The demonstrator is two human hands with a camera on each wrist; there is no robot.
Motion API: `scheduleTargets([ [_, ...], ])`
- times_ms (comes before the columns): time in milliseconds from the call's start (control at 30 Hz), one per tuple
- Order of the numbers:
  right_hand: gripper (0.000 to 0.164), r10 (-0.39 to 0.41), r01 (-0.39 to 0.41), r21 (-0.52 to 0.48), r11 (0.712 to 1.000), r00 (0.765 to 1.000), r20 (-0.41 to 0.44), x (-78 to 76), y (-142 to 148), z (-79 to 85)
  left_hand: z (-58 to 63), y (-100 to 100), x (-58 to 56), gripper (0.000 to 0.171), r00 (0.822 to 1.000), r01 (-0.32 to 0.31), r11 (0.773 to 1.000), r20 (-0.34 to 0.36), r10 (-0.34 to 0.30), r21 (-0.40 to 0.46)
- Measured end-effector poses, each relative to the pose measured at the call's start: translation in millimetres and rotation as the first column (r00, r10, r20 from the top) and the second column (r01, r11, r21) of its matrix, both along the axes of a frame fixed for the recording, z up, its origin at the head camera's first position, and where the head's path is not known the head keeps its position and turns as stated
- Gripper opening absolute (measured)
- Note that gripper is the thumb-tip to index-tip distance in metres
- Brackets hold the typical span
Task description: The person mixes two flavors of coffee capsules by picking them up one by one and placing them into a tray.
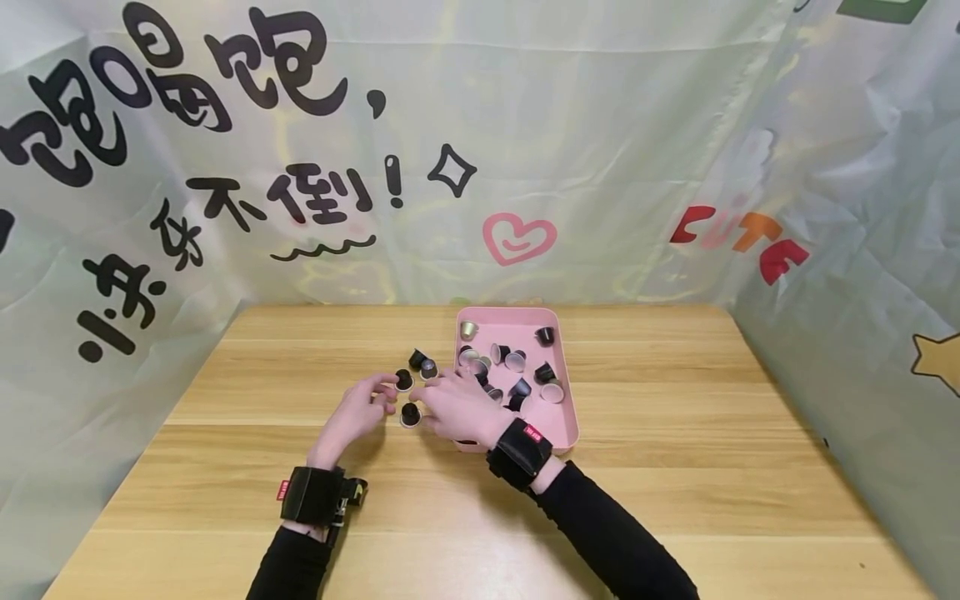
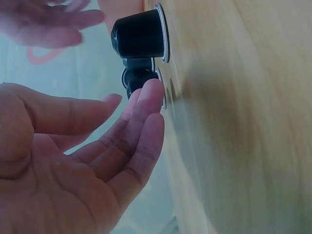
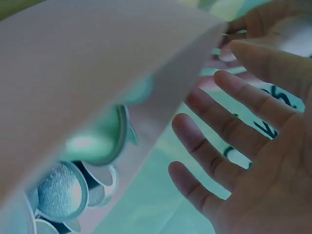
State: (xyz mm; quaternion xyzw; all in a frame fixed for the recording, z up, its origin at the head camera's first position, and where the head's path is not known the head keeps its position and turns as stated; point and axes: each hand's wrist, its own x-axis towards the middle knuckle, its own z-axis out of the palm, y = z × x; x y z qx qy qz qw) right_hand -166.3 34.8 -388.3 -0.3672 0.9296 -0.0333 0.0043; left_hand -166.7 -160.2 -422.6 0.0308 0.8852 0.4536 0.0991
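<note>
Several coffee capsules stand upright on the table left of a pink tray (image 1: 558, 427): a black capsule (image 1: 410, 414) at the front, another black capsule (image 1: 403, 380) behind it, and a dark capsule (image 1: 428, 368) beside a black one (image 1: 417, 359) at the back. My left hand (image 1: 358, 410) is just left of this group, fingers loosely bent with nothing between them; in the left wrist view its fingertips overlap a capsule behind the large black capsule (image 2: 139, 35). Over the tray's left edge reaches my right hand (image 1: 461, 404), its fingers (image 3: 195, 139) spread and holding nothing.
Inside the tray lie several more capsules, among them a gold capsule (image 1: 468, 330) and a black capsule (image 1: 545, 336). The tray rests on a wooden table (image 1: 675, 500). A printed cloth (image 1: 600, 167) hangs behind and at the sides.
</note>
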Motion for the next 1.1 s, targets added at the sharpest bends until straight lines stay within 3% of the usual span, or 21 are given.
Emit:
scheduleTargets([
  [267,0.019,-0.069,0.068,0.075,0.995,0.998,0.012,-3.1,-14.2,-7.9,0.8,1.0,-0.1,0.044,1.000,-0.002,1.000,-0.004,0.002,0.006],
  [567,0.029,-0.063,0.065,0.136,0.989,0.998,-0.018,-4.1,-31.7,-11.2,0.0,-4.9,0.4,0.053,0.999,0.001,1.000,-0.045,-0.003,-0.030],
  [800,0.017,-0.041,0.046,0.191,0.980,0.999,-0.034,0.2,-38.1,-15.2,1.9,-8.6,1.6,0.059,0.998,-0.012,1.000,-0.058,0.010,-0.027],
  [933,0.011,-0.022,0.028,0.150,0.988,0.999,-0.044,3.4,-34.4,-13.9,2.7,-8.9,2.3,0.058,0.998,-0.007,0.999,-0.061,0.004,-0.039],
  [1100,0.008,-0.001,0.002,0.002,1.000,0.998,-0.066,9.9,-20.1,-2.3,2.7,-9.2,2.8,0.056,0.997,-0.002,0.999,-0.071,0.000,-0.037],
])
